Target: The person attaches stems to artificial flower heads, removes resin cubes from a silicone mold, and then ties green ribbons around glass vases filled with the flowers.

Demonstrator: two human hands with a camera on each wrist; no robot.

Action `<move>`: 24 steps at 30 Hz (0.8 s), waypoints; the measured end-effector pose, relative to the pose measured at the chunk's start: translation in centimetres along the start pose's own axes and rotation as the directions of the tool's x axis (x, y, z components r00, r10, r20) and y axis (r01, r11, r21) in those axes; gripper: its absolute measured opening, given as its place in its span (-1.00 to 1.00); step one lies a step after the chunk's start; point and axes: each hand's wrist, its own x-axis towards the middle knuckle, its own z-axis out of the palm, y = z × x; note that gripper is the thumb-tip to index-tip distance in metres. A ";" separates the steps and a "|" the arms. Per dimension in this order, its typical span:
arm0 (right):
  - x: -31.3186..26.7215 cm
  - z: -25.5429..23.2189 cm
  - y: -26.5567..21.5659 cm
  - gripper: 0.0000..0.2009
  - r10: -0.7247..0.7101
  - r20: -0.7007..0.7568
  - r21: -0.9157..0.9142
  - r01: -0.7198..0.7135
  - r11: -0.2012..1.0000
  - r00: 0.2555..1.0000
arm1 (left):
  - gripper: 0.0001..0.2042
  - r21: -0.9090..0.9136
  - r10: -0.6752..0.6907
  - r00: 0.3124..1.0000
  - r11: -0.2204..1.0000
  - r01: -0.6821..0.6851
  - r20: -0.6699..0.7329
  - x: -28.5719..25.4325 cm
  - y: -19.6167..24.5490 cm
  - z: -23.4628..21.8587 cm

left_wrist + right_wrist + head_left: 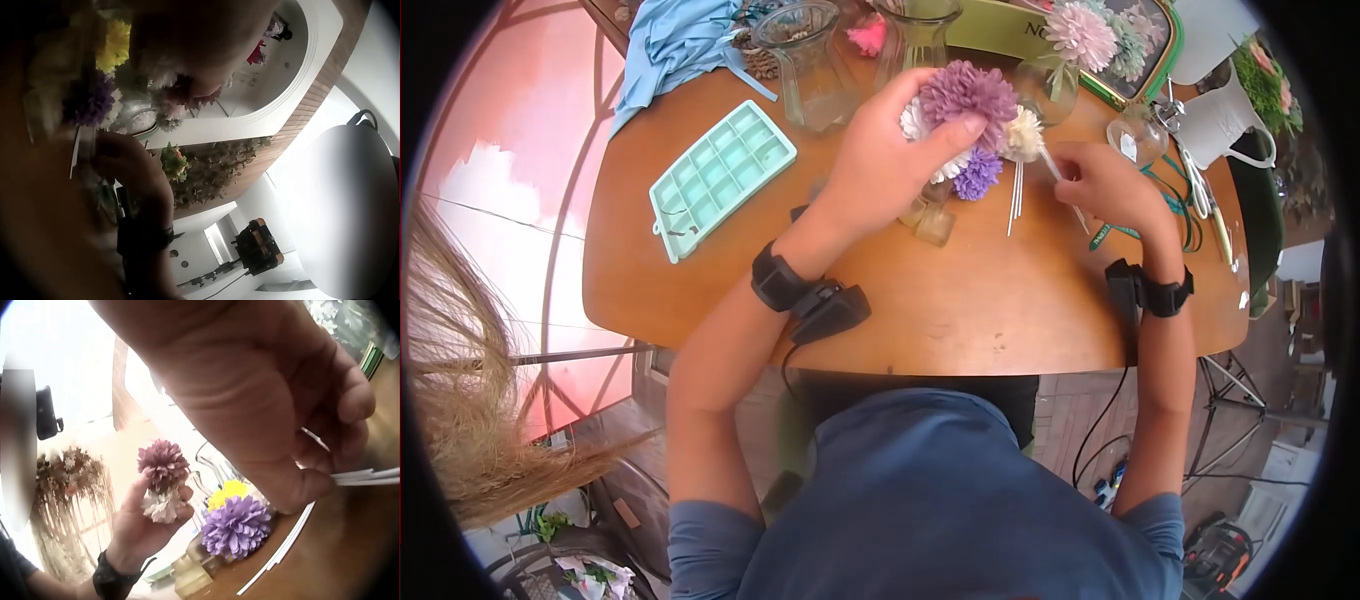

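Note:
My left hand (885, 165) grips a mauve pompom flower (972, 98), its thumb across the petals; a white flower (164, 506) shows in the same hand in the right wrist view. Beside them are a violet flower (977, 176) and a cream-yellow flower (1022, 135). White stems (1017, 195) slant down below these blooms. To their right, my right hand (1112, 190) pinches thin white stems (369, 478) between thumb and curled fingers. Which bloom each stem belongs to is hidden.
A mint ice-cube tray (725, 180) lies left on the wooden table (960, 310). Glass vases (810, 75) and blue cloth (670, 55) are behind. Right are a green-framed mirror (1145, 85), scissors (1197, 185), green ribbon (1100, 235) and a white pitcher (1215, 125). Small translucent blocks (932, 224) sit centrally.

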 end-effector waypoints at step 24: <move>-1.3 4.1 -1.8 -0.88 -0.157 -0.340 0.815 0.374 0.442 0.927 | -0.49 -0.590 -0.351 0.890 0.666 0.456 0.292 0.2 -1.0 -0.3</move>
